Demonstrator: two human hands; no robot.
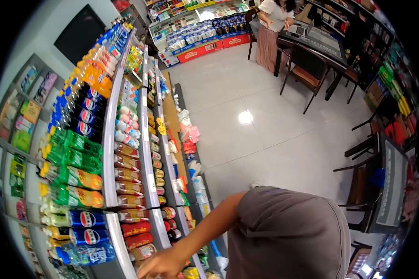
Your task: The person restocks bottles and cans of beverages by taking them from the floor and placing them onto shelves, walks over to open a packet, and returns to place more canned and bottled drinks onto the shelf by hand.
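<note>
My left hand [163, 264] reaches down to the lower shelves at the bottom edge of the head view, where the frame cuts off part of it. Its fingers are curled downward, and what is under them is hidden. Just beside the hand lies a bottle with a pale label [142, 252]. Red cans [138, 240] sit in the row above that bottle. Brown tea-coloured bottles [130, 187] continue along the same shelf. My right hand is out of view, and my grey shirt [288, 232] fills the lower middle.
Upper shelf holds Pepsi bottles [87, 116], green bottles [81, 156] and a blue-labelled water bottle [86, 253]. Shelf edges [111, 139] run along my left. A person [272, 32] stands by a table with a laptop [297, 30]. Chairs [307, 65] stand on the tiled floor [237, 139].
</note>
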